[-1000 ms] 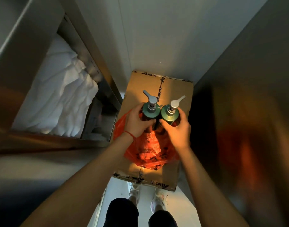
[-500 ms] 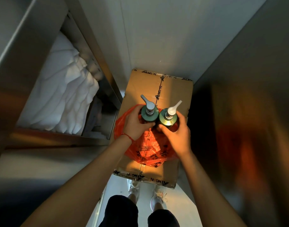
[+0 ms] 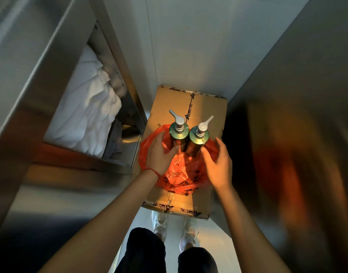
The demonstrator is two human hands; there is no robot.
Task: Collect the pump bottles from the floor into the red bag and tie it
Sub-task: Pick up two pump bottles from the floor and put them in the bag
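Two green pump bottles, one [image 3: 178, 135] left and one [image 3: 198, 139] right, stand side by side in the one red bag [image 3: 177, 172], on a taped cardboard box [image 3: 165, 103]. My left hand [image 3: 159, 152] touches the left bottle with loose fingers; my right hand [image 3: 218, 164] hovers slack, grasping nothing. Steel cabinets flank a narrow pale floor [image 3: 212, 233]; white linen [image 3: 90, 107] lies far left.

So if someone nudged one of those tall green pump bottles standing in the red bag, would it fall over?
Probably easily. The left green pump bottle is tall, narrow and top-heavy with its grey pump, and it stands on the crinkled thin red plastic bag, a soft footing. It would likely knock the right green pump bottle, which is touching it.
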